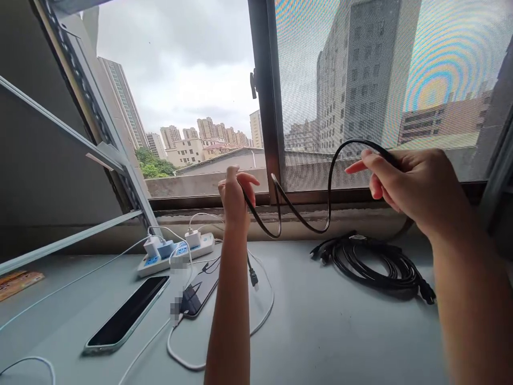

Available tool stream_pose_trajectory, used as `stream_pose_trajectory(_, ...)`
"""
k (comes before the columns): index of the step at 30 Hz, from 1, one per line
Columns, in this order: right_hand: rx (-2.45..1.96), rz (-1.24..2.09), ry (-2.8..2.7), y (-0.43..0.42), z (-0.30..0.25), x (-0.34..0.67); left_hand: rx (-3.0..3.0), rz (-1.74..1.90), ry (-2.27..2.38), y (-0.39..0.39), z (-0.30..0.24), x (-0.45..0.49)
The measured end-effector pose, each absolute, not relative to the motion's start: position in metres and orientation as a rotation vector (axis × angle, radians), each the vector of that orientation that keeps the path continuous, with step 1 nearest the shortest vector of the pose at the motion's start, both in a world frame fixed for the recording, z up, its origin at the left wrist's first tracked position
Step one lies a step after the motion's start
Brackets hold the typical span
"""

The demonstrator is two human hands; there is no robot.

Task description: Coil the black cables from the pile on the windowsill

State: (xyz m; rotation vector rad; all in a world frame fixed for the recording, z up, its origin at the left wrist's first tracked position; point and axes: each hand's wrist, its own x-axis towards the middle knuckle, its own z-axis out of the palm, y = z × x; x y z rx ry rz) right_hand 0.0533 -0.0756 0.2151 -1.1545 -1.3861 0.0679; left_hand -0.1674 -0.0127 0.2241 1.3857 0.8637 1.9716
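Observation:
A black cable (329, 184) hangs in loose waves between my two raised hands, above the table by the window. My left hand (235, 195) is closed around one part of it, and an end with a black connector (253, 276) dangles below, beside my forearm. With thumb and fingers, my right hand (417, 184) grips the other part of the cable, which arches up from there. Below my right hand, a coiled bundle of black cables (372, 264) lies on the table, several plugs sticking out of it.
A white power strip (206, 244) with chargers plugged in stands near the window wall. Two phones lie on the left, one dark-screened (128, 315), the other (198, 291) partly behind my left arm. White charging cords (186, 366) trail across the grey table (320, 331). A metal shelf frame (120, 155) rises at left.

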Motion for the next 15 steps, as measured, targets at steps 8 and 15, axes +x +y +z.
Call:
stream_pose_trajectory(8,-1.156,0.049,-1.431,-0.083,0.216,0.049,1.525,1.811,0.982,-0.016,0.225,-0.169)
stream_pose_trajectory(15,-1.052,-0.094,-1.793,-0.09,0.214,0.035,1.746,1.4,1.112,-0.029,0.227,-0.17)
